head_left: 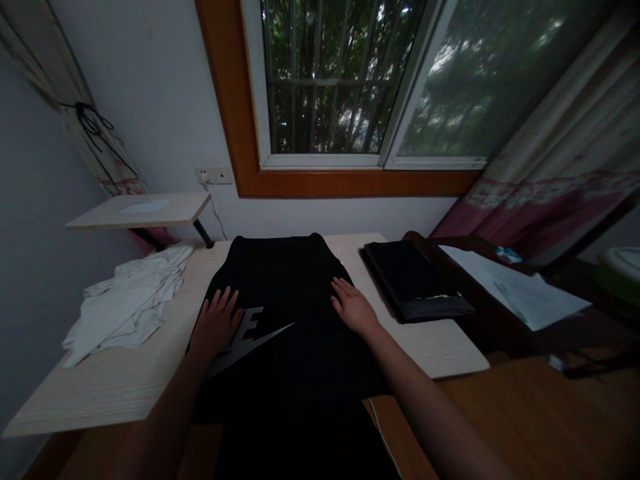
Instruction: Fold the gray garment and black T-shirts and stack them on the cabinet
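Observation:
A black garment (pixel 295 287) with a grey printed logo lies spread over the middle of the light wooden table (pixel 125 383), its lower part reaching the front edge. My left hand (pixel 216 323) rests flat on its left side, partly covering the lettering, with the fingers stretched out. On the right side of the cloth lies my right hand (pixel 354 305), palm down, fingers extended. Neither hand grips the fabric. Whether the garment is a shirt or another piece of clothing I cannot tell.
Crumpled white cloth (pixel 130 300) lies on the left, before a small raised shelf (pixel 145 208). Folded dark items (pixel 415 280) are stacked at the right. Beyond them, a paper sheet (pixel 510 287) lies on a dark surface. A window (pixel 340 87) is behind the table.

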Demonstrator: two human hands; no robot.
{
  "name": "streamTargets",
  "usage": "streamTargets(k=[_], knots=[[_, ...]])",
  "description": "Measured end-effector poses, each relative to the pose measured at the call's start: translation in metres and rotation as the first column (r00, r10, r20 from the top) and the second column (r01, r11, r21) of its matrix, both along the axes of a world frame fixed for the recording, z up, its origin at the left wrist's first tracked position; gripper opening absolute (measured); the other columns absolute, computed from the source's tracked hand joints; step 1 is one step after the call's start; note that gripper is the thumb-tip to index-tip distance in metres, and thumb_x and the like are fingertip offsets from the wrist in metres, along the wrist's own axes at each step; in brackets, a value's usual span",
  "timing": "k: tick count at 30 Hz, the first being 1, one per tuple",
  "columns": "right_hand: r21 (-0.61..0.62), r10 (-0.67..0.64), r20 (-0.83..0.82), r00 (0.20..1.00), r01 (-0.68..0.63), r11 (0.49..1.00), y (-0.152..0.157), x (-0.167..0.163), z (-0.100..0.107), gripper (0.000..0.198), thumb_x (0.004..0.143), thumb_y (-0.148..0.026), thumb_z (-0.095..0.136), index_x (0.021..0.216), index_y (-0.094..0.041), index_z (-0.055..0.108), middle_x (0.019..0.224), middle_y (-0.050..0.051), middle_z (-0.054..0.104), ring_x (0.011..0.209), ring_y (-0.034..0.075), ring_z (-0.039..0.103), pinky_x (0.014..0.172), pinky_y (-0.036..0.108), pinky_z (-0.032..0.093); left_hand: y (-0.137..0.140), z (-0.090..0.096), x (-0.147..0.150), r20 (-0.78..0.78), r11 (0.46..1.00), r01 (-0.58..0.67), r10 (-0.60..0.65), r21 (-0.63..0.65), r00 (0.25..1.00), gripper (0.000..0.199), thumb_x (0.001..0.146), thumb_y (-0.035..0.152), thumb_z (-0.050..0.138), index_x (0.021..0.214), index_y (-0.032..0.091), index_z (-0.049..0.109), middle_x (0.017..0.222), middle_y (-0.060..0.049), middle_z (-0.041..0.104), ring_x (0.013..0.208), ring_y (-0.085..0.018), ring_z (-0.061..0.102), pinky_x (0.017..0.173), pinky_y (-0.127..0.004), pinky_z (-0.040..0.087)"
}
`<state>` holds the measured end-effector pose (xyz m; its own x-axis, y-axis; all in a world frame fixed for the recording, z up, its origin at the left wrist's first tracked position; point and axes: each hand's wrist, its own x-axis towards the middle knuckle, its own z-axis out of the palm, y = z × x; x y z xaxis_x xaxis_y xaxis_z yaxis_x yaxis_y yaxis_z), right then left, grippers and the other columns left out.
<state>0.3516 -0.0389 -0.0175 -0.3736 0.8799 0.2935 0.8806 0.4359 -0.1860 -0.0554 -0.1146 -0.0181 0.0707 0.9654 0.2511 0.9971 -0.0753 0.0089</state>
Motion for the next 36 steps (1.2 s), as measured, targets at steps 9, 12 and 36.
streamTargets(k=[9,12,36], knots=[[0.012,-0.002,0.033,0.999,0.002,1.0,-0.004,0.0,0.002,0.052,0.103,-0.037,0.038,0.148,-0.013,0.05,0.157,0.009,0.043,0.148,0.026,0.037,0.122,0.044,0.033,-0.003,0.001,0.0,-0.033,1.0,0.005,-0.005,0.007,0.999,0.06,0.1,0.046,0.034,0.152,0.016,0.044,0.162,-0.013,0.035,0.151,-0.036,0.029,0.12,-0.057,0.027],[-0.004,-0.001,0.075,0.997,0.001,1.0,-0.007,0.003,0.002,0.054,0.104,-0.039,0.037,0.15,-0.013,0.047,0.16,0.009,0.038,0.149,0.027,0.034,0.122,0.046,0.033,-0.006,0.005,0.003,-0.042,1.0,0.03,-0.03,0.006,0.999,0.058,0.101,0.043,0.032,0.151,0.017,0.044,0.162,-0.013,0.036,0.152,-0.035,0.027,0.119,-0.059,0.026],[-0.009,0.179,-0.004,0.984,-0.179,0.984,-0.018,-0.01,0.033,0.058,0.104,-0.042,0.042,0.157,-0.02,0.035,0.164,0.009,0.031,0.151,0.026,0.031,0.122,0.05,0.032,-0.008,0.013,-0.002,0.014,0.982,0.142,-0.145,0.12,0.989,0.05,0.099,0.034,0.043,0.144,0.018,0.053,0.16,-0.013,0.041,0.152,-0.032,0.028,0.12,-0.059,0.03]])
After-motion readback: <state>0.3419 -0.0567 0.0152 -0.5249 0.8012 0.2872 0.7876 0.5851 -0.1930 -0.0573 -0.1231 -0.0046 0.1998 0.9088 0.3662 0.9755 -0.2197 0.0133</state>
